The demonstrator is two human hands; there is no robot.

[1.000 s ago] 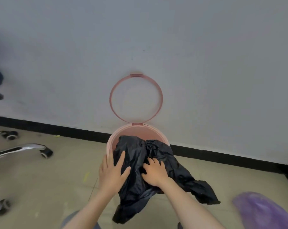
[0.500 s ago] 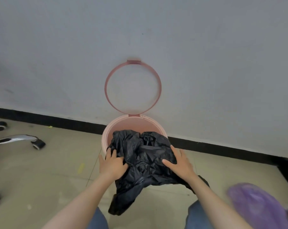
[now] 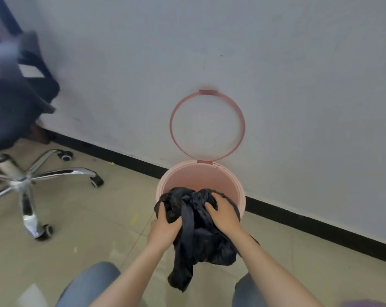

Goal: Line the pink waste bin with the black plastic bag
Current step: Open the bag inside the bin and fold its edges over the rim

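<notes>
The pink waste bin (image 3: 201,173) stands on the floor against the wall, its pink ring lid (image 3: 175,111) tipped up against the wall. A crumpled black plastic bag (image 3: 201,238) is bunched over the bin's near rim, part of it in the opening and a long tail hanging down the front. My left hand (image 3: 164,229) grips the bag's left side at the rim. My right hand (image 3: 224,212) is closed on the bag's top right, just inside the opening. The bin's near wall is hidden by the bag.
An office chair with a chrome star base (image 3: 28,178) and castors stands at the left on the tiled floor. A black skirting strip (image 3: 320,224) runs along the wall. My knees in jeans (image 3: 88,284) are at the bottom. A purple thing (image 3: 369,303) peeks in bottom right.
Both hands have gathered the spread bag into a tighter bunch over the bin's rim. My view has swung left, bringing the chair into sight and pushing the purple thing almost out.
</notes>
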